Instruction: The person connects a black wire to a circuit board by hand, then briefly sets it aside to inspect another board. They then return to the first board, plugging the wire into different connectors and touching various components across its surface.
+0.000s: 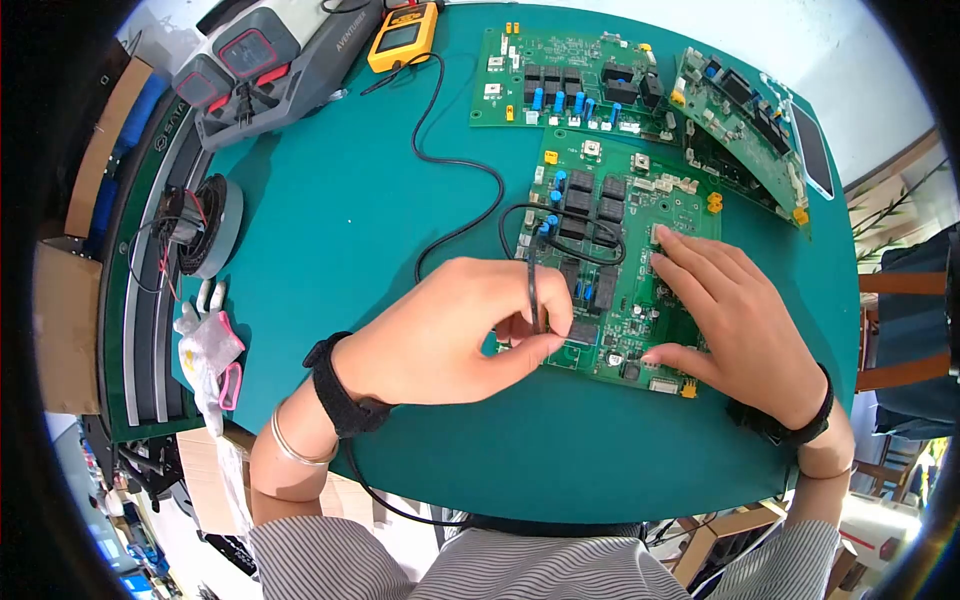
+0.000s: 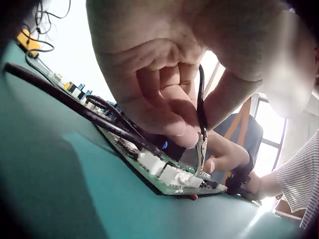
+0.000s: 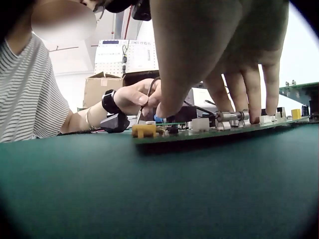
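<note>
A green circuit board (image 1: 640, 290) with black relays and blue capacitors lies flat before me. My left hand (image 1: 450, 325) pinches a small silver alligator clip (image 2: 201, 155) with a black lead (image 1: 533, 290) between thumb and fingers. In the left wrist view the clip's tip points down at the board's edge, close beside white connectors (image 2: 174, 175). My right hand (image 1: 735, 310) rests on the board's right part, its fingers spread and its fingertips on the components. The right wrist view shows that hand from below, over a yellow connector (image 3: 144, 130) at the board's corner.
Behind lie a second circuit board (image 1: 560, 85) and a tilted one (image 1: 745, 125), near a phone (image 1: 812, 150). A yellow meter (image 1: 402, 40) with a black cable (image 1: 490, 175) is at the back. Left are a grey-red device (image 1: 250, 60), a reel (image 1: 215, 225) and a glove (image 1: 210, 350).
</note>
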`<control>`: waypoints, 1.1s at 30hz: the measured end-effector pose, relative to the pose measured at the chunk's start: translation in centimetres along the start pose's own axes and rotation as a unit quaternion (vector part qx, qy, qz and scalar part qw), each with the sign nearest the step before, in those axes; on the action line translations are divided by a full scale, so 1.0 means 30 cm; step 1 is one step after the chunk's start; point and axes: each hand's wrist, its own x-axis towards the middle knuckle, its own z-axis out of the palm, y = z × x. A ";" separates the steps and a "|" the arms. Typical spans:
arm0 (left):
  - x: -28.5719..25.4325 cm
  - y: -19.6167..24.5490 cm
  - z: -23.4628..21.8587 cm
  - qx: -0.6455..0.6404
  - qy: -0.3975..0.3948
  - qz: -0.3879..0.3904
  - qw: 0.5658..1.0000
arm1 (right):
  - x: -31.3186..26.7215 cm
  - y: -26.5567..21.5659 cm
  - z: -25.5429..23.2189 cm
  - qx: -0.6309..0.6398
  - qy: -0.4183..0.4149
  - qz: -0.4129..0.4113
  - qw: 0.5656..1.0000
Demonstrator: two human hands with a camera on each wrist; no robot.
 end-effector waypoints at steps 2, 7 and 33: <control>-0.004 0.003 0.008 0.001 -0.005 -0.002 1.000 | 0.001 -0.007 -0.001 -0.005 0.000 0.002 1.000; -0.003 -0.008 0.008 0.023 -0.007 0.010 1.000 | 0.000 -0.012 0.000 -0.013 -0.002 0.005 1.000; -0.004 -0.010 0.001 0.088 0.023 -0.008 0.996 | -0.001 -0.010 0.006 0.007 -0.003 0.015 1.000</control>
